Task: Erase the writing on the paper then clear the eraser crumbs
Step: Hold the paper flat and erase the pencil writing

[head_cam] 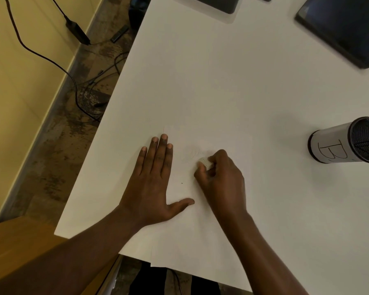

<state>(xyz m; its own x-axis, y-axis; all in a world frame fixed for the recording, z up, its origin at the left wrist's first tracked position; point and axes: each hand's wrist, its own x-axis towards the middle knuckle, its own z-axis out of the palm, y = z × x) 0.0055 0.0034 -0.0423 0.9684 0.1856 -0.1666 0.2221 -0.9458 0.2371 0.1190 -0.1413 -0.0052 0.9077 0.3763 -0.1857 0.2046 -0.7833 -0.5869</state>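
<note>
A white sheet of paper (200,235) lies on the white table, its near edge hanging over the table's front edge. My left hand (156,179) rests flat on the sheet's left part, fingers spread. My right hand (222,177) is closed around a small white eraser (206,162), whose end touches the paper. Just left of the eraser is a faint grey smudge of writing (193,154). A tiny dark speck (182,183) lies on the sheet between my hands.
A mesh pen cup (347,141) wrapped in paper marked "B" lies on its side at the right. Dark flat devices (345,26) sit at the far right and a second dark device (217,3) at the far edge. The table's left edge (107,116) drops to a floor with cables.
</note>
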